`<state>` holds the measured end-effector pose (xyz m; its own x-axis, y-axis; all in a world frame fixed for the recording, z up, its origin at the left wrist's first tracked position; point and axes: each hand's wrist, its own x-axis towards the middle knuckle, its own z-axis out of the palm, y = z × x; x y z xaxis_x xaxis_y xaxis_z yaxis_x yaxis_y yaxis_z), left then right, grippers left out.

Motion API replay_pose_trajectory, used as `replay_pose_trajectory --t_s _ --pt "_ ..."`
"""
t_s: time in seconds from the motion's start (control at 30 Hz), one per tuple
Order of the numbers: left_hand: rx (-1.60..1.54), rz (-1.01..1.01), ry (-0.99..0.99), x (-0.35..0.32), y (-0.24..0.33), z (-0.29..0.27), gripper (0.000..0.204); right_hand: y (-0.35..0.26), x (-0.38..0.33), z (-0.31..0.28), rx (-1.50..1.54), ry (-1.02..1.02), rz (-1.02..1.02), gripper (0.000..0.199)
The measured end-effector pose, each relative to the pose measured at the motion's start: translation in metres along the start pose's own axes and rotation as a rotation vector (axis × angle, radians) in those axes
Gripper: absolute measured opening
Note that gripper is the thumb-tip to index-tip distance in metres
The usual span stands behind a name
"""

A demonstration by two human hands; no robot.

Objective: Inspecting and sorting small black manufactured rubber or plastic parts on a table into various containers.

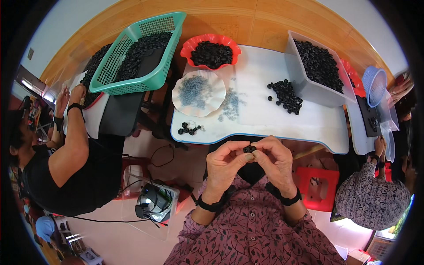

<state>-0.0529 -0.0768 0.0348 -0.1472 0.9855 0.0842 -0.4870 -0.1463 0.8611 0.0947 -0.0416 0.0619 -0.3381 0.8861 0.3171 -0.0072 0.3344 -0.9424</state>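
Between the fingertips of both my hands is a small round black part [249,149], held just off the table's front edge. My left hand [227,161] pinches it from one side with thumb and forefinger. From the other side my right hand [274,161] grips it the same way. A loose pile of similar black parts [287,96] lies on the white table [260,119] beyond my right hand. Several more black parts [189,129] sit near the table's left front corner. Small clear pieces fill a white scalloped plate [180,104] and spill beside it.
At the back, a red bowl [187,46] and a grey bin [304,81] hold black parts. A green basket [128,86] of them stands to the left. One person [66,168] works at left, another [373,194] at right. A red stool [316,201] stands at my right.
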Motion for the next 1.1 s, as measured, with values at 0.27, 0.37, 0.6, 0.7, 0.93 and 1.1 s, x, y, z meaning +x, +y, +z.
replay_pose_trajectory --t_s 0.27,0.37,0.6,0.7,0.93,1.1 --pt "0.069 -0.019 0.026 0.011 -0.007 -0.005 0.026 0.011 0.008 -0.003 0.090 -0.004 0.144 0.012" --pt "0.059 -0.029 0.043 0.015 -0.009 -0.007 0.026 0.019 0.012 -0.005 0.137 -0.029 0.228 0.012" --pt "0.044 -0.055 0.047 0.021 -0.014 -0.011 0.027 0.030 0.021 -0.003 0.185 -0.011 0.194 0.011" --pt "0.064 -0.055 0.038 0.021 -0.016 -0.014 0.027 0.034 0.023 -0.003 0.163 -0.020 0.169 0.012" --pt "0.064 -0.082 0.046 0.025 -0.019 -0.005 0.027 0.040 0.023 -0.010 0.126 0.011 0.129 0.011" --pt "0.082 -0.064 0.033 0.026 -0.027 -0.001 0.027 0.041 0.024 -0.017 -0.052 0.033 0.050 0.013"
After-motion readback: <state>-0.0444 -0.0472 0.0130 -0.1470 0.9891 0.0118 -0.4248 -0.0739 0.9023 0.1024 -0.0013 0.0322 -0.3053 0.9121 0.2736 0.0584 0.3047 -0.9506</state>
